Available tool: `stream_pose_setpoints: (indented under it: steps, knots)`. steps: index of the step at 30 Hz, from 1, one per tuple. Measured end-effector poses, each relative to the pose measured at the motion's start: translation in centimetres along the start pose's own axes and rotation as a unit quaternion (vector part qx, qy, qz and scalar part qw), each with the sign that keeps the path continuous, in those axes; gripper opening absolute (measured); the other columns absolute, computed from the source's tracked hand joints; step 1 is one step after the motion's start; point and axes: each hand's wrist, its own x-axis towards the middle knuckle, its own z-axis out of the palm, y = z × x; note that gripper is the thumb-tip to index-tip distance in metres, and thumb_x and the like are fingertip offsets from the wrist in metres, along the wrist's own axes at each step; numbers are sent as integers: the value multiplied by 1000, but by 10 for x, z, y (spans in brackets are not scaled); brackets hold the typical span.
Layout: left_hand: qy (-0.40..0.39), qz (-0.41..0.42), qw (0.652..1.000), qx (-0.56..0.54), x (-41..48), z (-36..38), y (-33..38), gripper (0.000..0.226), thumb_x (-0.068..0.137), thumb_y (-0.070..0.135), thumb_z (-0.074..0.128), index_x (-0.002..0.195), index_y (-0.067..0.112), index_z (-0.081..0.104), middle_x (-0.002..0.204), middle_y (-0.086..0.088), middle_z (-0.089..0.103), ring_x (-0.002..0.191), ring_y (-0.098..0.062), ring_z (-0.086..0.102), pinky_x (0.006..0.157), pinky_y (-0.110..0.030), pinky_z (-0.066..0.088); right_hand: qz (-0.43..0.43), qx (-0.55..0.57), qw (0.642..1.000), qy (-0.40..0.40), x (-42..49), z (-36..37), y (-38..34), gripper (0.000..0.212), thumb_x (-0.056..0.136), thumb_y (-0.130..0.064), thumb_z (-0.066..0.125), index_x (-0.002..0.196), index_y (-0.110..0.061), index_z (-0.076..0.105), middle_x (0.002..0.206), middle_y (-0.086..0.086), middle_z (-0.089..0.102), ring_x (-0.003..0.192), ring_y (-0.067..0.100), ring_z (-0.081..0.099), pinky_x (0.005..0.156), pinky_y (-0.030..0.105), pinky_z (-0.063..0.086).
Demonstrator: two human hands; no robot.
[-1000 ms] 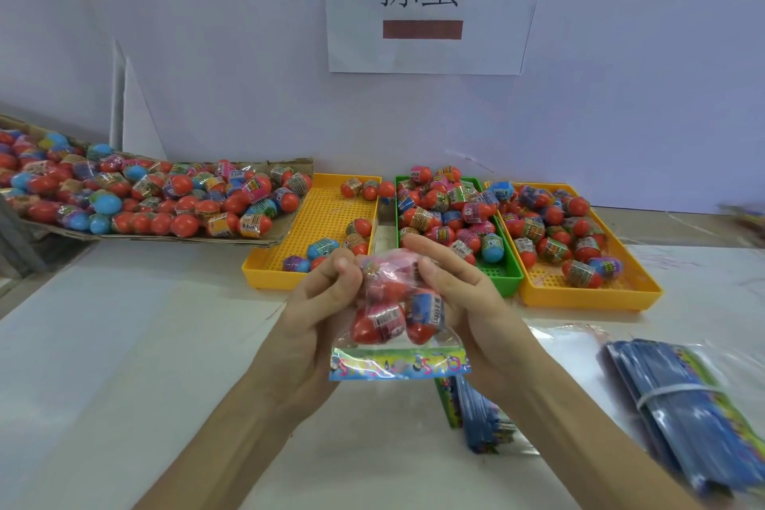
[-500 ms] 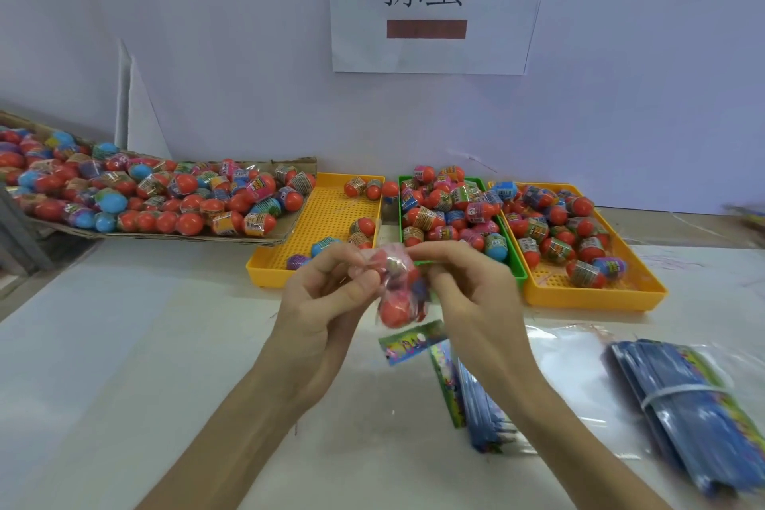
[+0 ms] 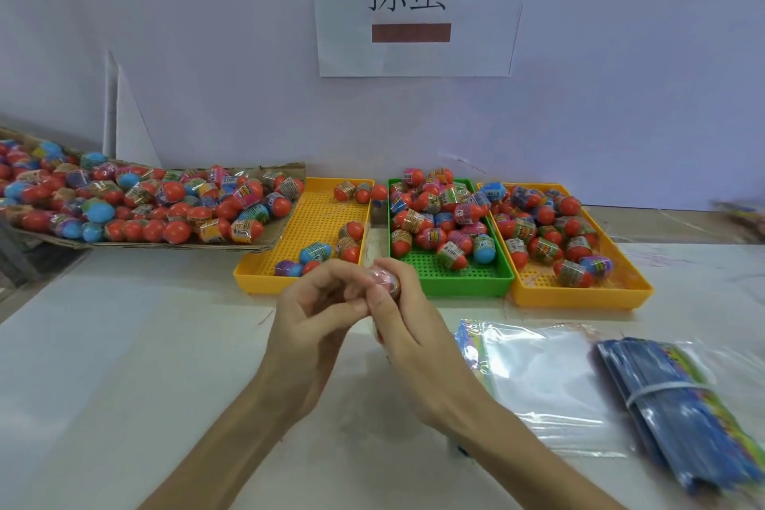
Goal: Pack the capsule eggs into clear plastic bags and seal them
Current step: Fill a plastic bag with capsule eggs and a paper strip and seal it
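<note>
My left hand [image 3: 308, 323] and my right hand [image 3: 407, 327] are pressed together over the middle of the table, both gripping a filled bag of capsule eggs [image 3: 385, 279]. Only the bag's top shows between my fingertips; the rest is hidden behind my right hand. Loose capsule eggs, mostly red with printed wraps, lie in a yellow tray [image 3: 318, 228], a green tray [image 3: 455, 277] and a second yellow tray [image 3: 612, 286] behind my hands. Empty clear bags [image 3: 546, 377] lie flat to the right.
A cardboard sheet [image 3: 265, 244] piled with many more eggs sits at the back left. A banded stack of blue bags [image 3: 679, 397] lies at the far right. A paper sign [image 3: 414, 4] hangs on the wall behind the trays.
The bag hung open-faced between my hands a second ago. It turned edge-on, and now my hands have closed together around it, hiding most of it.
</note>
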Motion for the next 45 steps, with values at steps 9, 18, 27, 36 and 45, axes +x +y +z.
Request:
stream_pose_setpoints:
  steps: [9, 18, 27, 36, 45]
  knots:
    - [7, -112, 967, -228, 7, -18, 16, 33, 89, 40, 60, 90, 10, 72, 91, -12, 67, 86, -26, 70, 77, -38, 61, 9, 145, 988, 50, 9, -20, -8, 41, 95, -56, 42, 127, -34, 57, 111, -16, 66, 104, 1, 63, 84, 17, 50]
    - [15, -144, 988, 58, 9, -2, 5, 73, 77, 39, 83, 141, 17, 56, 123, -11, 72, 111, -29, 70, 84, -36, 61, -68, -131, 989, -12, 13, -30, -5, 88, 82, -26, 76, 154, -42, 28, 137, -31, 49, 130, -4, 45, 108, 27, 42]
    - [14, -158, 987, -25, 7, -2, 8, 37, 99, 31, 56, 129, 13, 67, 123, -20, 68, 114, -34, 64, 99, -47, 53, 89, 102, 989, 64, 24, -50, -5, 27, 79, -42, 73, 99, -23, 77, 95, -7, 76, 90, 5, 70, 74, 16, 53]
    - [39, -176, 980, -80, 6, 1, 7, 35, 90, 32, 58, 116, 18, 77, 126, -10, 71, 118, -23, 67, 91, -31, 59, 231, 352, 907, 8, 24, -48, -2, 39, 88, -23, 65, 124, -9, 69, 126, 12, 70, 117, 33, 63, 94, 42, 51]
    - [109, -164, 980, 8, 9, 4, 9, 38, 82, 39, 64, 110, 18, 78, 113, -12, 76, 100, -27, 74, 69, -33, 63, 132, 159, 978, -5, 28, -53, -11, 52, 78, -71, 58, 99, -28, 78, 101, -1, 76, 85, 22, 72, 72, 37, 59]
